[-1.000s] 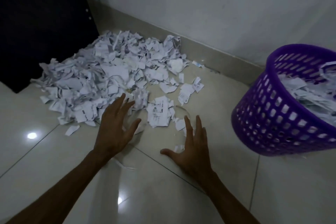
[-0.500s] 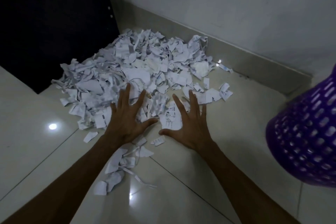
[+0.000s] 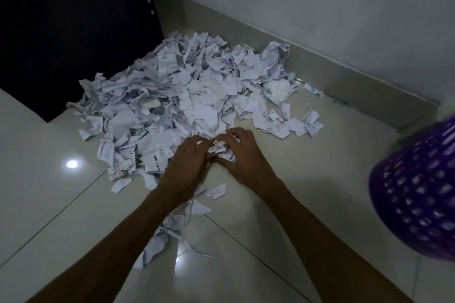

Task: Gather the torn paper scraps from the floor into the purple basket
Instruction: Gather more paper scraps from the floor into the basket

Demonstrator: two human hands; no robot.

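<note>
1. Head view: both hands, spread flat half a second ago, have drawn together at the near edge of the heap of white torn paper scraps (image 3: pixel 187 96) on the glossy tiled floor (image 3: pixel 44 199).
2. The left hand (image 3: pixel 188 162) and right hand (image 3: pixel 242 155) now curl their fingers (image 3: pixel 231 134) round a crumpled clump of scraps (image 3: pixel 221 151).
3. The purple perforated plastic basket (image 3: pixel 418 194) sits blurred at right, well apart.

Big messy pile of torn paper scraps (image 3: pixel 187 91), white with bits of print, sits heaped on the floor in the corner, with a few strays trailing nearer. The purple basket (image 3: pixel 418 194), plastic with lattice holes, is off to the right, blurry.
</note>
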